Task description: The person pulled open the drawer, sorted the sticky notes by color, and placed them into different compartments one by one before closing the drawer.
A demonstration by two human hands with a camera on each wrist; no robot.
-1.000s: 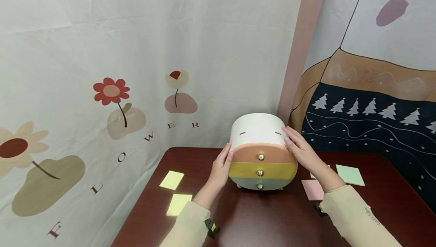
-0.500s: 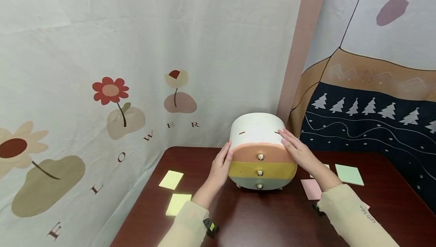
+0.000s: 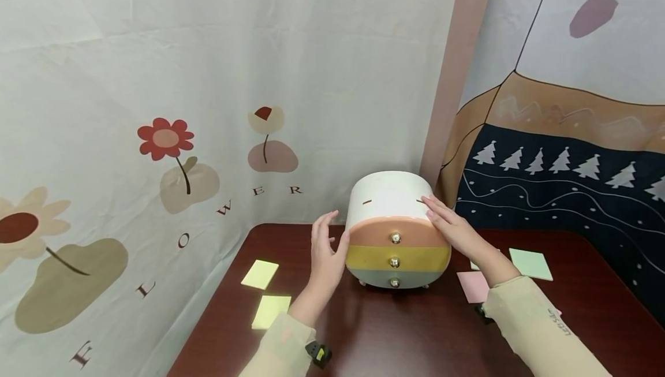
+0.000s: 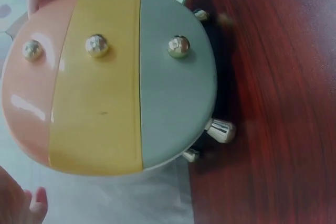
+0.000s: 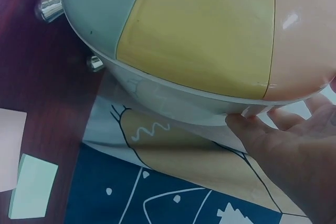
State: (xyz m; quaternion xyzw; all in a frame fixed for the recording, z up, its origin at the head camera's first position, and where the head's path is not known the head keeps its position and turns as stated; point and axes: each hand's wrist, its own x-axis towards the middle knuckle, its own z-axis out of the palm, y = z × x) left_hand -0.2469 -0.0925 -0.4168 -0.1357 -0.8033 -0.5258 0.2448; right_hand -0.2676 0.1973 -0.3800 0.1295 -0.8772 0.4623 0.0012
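Two yellow pads [image 3: 260, 274] lie at the left of the dark red surface [image 3: 395, 331]; next comes the left hand [image 3: 324, 256], its grip apart, thumb at the near edge of the striped drawer box [image 3: 389, 221], which stands upright toward the back; then the right hand [image 3: 457, 232], its grip unclosed, extended fingers resting against the box's upper right side; beyond, a pink pad [image 3: 473, 287] and a green pad [image 3: 531, 264].

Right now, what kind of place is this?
Probably a decorated desk corner indoors: there's a dark red table, a colourful drawer box on it, and flower-printed cloth hanging behind.
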